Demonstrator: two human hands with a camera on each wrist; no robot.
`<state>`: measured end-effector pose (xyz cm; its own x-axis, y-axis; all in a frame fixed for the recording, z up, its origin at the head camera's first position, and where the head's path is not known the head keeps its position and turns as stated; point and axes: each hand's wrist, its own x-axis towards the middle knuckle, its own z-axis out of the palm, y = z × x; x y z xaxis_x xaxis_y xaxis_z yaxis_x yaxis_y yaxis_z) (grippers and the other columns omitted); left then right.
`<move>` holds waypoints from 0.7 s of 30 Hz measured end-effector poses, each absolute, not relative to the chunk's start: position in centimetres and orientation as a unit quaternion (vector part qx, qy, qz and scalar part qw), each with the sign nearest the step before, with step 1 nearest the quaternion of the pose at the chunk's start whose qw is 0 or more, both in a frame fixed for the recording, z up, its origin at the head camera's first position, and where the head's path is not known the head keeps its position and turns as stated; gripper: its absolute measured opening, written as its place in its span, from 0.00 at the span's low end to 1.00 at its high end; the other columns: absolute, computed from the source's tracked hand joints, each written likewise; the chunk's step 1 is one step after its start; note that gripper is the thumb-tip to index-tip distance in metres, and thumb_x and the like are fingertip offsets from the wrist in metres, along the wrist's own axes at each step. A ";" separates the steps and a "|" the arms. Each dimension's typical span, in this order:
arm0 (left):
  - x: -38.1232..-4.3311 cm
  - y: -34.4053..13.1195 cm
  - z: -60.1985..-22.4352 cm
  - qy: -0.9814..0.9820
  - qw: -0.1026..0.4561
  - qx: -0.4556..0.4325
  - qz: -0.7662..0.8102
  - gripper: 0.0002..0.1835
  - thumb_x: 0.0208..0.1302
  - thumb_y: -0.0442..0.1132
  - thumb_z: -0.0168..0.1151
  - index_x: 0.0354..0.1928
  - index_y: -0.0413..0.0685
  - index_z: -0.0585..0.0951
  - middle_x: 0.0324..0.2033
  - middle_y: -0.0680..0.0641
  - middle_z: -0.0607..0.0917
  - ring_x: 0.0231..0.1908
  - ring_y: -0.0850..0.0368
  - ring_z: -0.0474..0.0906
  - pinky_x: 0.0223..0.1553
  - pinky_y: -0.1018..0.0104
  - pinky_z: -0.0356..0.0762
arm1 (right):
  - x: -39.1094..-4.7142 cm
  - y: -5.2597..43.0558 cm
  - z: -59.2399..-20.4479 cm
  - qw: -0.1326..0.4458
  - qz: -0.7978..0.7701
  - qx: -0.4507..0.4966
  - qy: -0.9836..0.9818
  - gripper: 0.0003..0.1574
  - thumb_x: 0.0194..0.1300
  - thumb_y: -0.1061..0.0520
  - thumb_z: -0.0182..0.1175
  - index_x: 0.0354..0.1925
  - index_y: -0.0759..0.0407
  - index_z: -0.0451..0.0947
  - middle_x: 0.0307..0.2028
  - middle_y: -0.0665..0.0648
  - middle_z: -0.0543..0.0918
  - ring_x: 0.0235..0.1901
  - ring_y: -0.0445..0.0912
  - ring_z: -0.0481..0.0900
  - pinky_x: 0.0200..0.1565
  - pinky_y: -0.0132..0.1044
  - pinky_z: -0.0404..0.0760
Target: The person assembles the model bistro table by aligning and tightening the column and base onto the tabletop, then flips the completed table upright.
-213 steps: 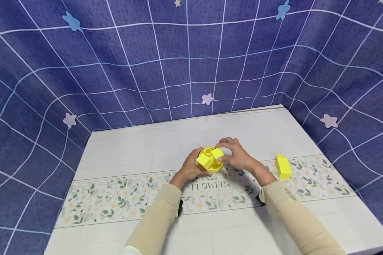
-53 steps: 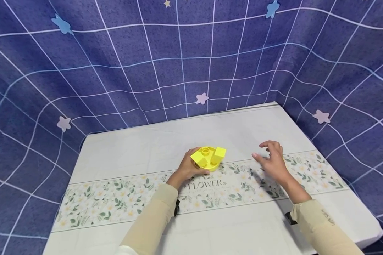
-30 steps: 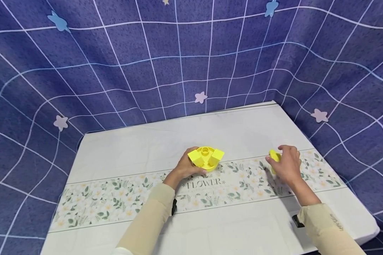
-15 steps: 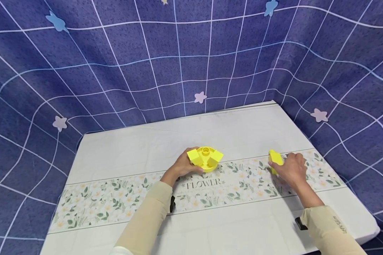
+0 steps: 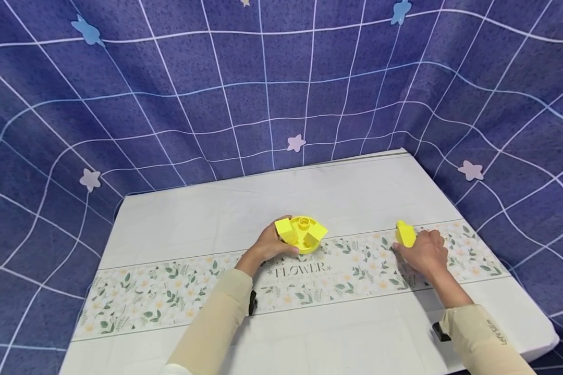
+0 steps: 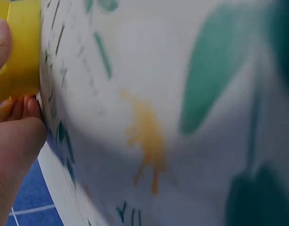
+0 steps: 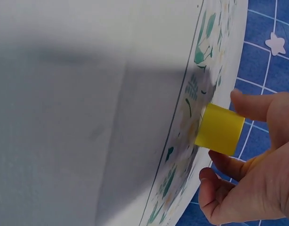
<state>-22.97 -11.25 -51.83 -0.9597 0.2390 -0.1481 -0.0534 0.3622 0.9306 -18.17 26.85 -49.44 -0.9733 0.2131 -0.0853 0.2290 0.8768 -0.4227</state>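
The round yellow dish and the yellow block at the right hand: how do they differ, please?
The round yellow dish has a curved rim and looks wider; the yellow block has straight edges and looks narrower. The dish holds two blocky pieces around a raised ring; the block shows a small knob at its far end. The left hand grips the dish; the right hand pinches the block. Both are yellow.
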 end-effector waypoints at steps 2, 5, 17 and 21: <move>-22.8 -10.8 -52.0 0.805 0.125 0.053 0.577 0.58 0.34 0.33 0.83 0.71 0.50 0.61 0.61 0.50 0.74 0.60 0.52 0.71 0.65 0.59 0.63 | -18.2 26.9 -49.5 0.015 -0.220 0.120 0.968 0.41 0.59 0.45 0.62 0.49 0.83 0.66 0.42 0.74 0.63 0.44 0.65 0.62 0.44 0.60 0.66; -22.5 -10.4 -52.1 0.805 0.117 0.042 0.580 0.58 0.33 0.34 0.83 0.70 0.50 0.61 0.59 0.50 0.74 0.58 0.53 0.71 0.64 0.58 0.65 | -18.1 27.1 -49.6 -0.002 -0.228 0.126 0.966 0.39 0.59 0.48 0.60 0.51 0.83 0.67 0.42 0.74 0.65 0.43 0.64 0.64 0.45 0.60 0.65; -23.4 -10.7 -51.5 0.835 0.135 0.043 0.532 0.55 0.32 0.41 0.84 0.68 0.57 0.66 0.58 0.55 0.76 0.59 0.56 0.71 0.66 0.58 0.61 | -18.1 26.8 -48.9 -0.101 -0.294 0.119 0.943 0.31 0.59 0.54 0.61 0.51 0.79 0.72 0.45 0.72 0.72 0.43 0.63 0.70 0.45 0.58 0.65; -23.7 -11.0 -51.6 0.838 0.142 0.047 0.525 0.55 0.32 0.41 0.84 0.68 0.57 0.67 0.58 0.56 0.76 0.60 0.56 0.71 0.67 0.58 0.60 | -18.2 26.6 -48.5 -0.100 -0.330 0.115 0.931 0.32 0.60 0.55 0.62 0.53 0.80 0.70 0.46 0.72 0.70 0.43 0.62 0.70 0.45 0.56 0.69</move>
<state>-23.69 -10.98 -51.57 -0.9553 0.2284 -0.1877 -0.0694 0.4440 0.8933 -18.18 26.59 -48.47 -0.9537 0.2797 0.1102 0.1477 0.7553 -0.6385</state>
